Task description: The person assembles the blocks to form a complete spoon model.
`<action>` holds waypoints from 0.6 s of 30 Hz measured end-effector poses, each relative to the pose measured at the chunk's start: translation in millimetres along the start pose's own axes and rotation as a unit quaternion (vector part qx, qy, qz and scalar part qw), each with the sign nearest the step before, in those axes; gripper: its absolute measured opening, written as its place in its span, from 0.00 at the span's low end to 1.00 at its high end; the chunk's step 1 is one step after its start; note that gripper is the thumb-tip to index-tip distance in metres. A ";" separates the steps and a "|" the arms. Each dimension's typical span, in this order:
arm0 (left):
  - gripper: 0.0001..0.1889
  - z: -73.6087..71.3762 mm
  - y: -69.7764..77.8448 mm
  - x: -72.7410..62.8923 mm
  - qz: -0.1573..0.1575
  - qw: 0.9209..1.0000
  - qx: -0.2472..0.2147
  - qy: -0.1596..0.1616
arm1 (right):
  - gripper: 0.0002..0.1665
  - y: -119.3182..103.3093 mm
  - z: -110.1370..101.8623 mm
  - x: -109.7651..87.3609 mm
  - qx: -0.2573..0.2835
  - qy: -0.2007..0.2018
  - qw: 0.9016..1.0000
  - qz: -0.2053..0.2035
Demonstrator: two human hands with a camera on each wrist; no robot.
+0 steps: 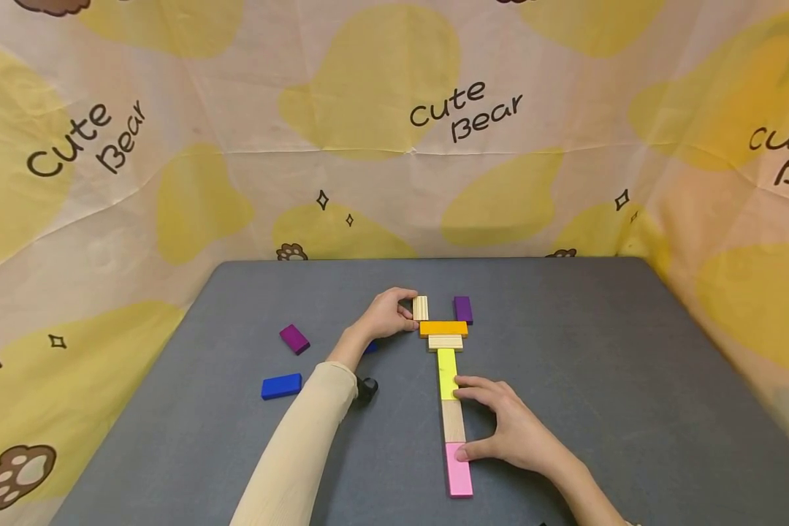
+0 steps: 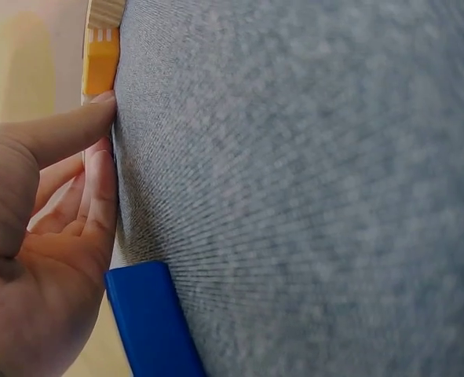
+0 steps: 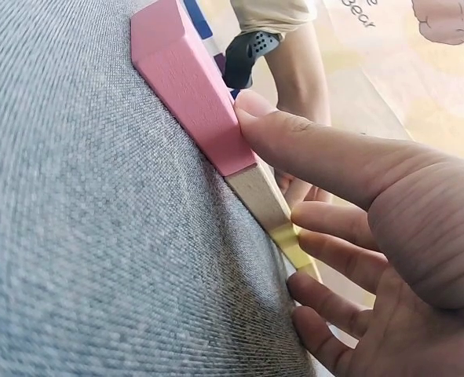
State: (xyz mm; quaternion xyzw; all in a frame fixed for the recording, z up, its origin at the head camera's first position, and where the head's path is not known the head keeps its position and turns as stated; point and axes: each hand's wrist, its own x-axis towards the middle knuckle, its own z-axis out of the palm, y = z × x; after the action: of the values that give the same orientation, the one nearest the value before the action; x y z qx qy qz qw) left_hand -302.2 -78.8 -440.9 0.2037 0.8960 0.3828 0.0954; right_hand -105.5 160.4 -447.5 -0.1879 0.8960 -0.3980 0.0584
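At the far end of a row of blocks, my left hand [image 1: 384, 314] pinches a plain wooden block [image 1: 421, 307] between thumb and finger, at the left of an orange block [image 1: 443, 329]. A second plain block [image 1: 445, 342] lies crosswise just nearer than the orange one. From it a yellow block [image 1: 446, 372], a plain block [image 1: 453, 421] and a pink block [image 1: 459, 478] run end to end towards me. My right hand [image 1: 516, 435] is spread along this line, its thumb touching the pink block and its fingertips the yellow one. The left wrist view hides the pinched block.
A purple block [image 1: 463, 310] lies at the orange block's far right. To the left are a magenta block [image 1: 294, 339], a blue block [image 1: 281, 386] and another blue block [image 1: 371, 348], partly hidden by my left wrist. Patterned cloth [image 1: 368, 183] surrounds the grey table [image 1: 618, 365].
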 end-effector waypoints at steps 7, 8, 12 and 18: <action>0.34 0.5 0.8 -1.3 -0.003 1.000 0.003 0.003 | 0.48 0.3 0.3 -0.6 0.000 0.000 1.000 0.004; 0.34 0.7 0.8 -1.4 -0.003 1.000 0.003 0.003 | 0.48 0.2 0.3 -0.7 0.000 0.000 1.000 0.005; 0.34 0.8 0.3 -1.7 -0.002 1.000 0.006 0.004 | 0.48 -0.2 0.5 -0.9 0.001 -0.001 1.000 0.009; 0.34 -0.4 -0.3 -3.0 -0.005 1.000 0.006 0.000 | 0.48 -0.4 1.0 -0.7 -0.002 0.000 1.000 0.005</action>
State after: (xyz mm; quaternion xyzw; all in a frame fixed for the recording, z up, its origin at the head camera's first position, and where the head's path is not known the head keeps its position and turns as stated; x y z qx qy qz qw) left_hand -299.7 -80.6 -440.8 0.1995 0.8992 0.3772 0.0963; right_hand -104.5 159.8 -447.9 -0.1836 0.8979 -0.3956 0.0595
